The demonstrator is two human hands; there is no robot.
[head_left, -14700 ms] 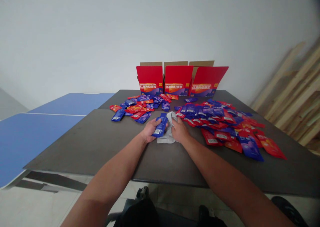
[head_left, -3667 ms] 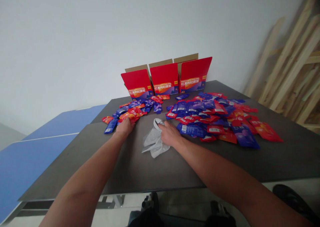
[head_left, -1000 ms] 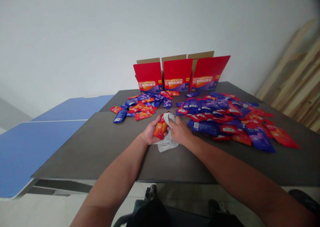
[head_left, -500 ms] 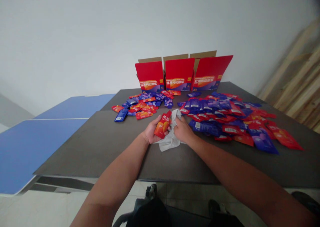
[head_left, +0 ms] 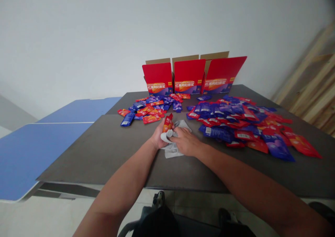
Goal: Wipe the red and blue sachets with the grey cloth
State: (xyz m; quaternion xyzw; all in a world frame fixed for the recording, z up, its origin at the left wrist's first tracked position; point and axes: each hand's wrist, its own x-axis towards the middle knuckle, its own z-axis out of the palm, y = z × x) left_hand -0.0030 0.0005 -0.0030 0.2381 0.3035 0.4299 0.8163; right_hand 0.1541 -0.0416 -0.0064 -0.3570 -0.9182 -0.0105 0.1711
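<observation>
A red pouch (head_left: 168, 123) with orange fruit printing stands tilted in my left hand (head_left: 158, 136), which is closed around it. My right hand (head_left: 186, 141) grips a pale grey cloth (head_left: 173, 150) and presses it against the lower part of the pouch, covering that part. Some of the cloth hangs below both hands onto the dark table (head_left: 110, 153). To the right of my right hand lies a large heap of red and purple pouches (head_left: 217, 132). A smaller heap of similar pouches (head_left: 151, 118) lies beyond my left hand.
Three red cartons (head_left: 190, 75) with raised flaps stand in a row at the table's far side, before a pale wall. A blue table-tennis table (head_left: 52, 143) adjoins on the left. Wooden boards (head_left: 319, 80) lean at the right.
My right hand has brought the cloth from beside the pouch over its lower front. The pouch, earlier facing up in full view, is now more upright and partly covered.
</observation>
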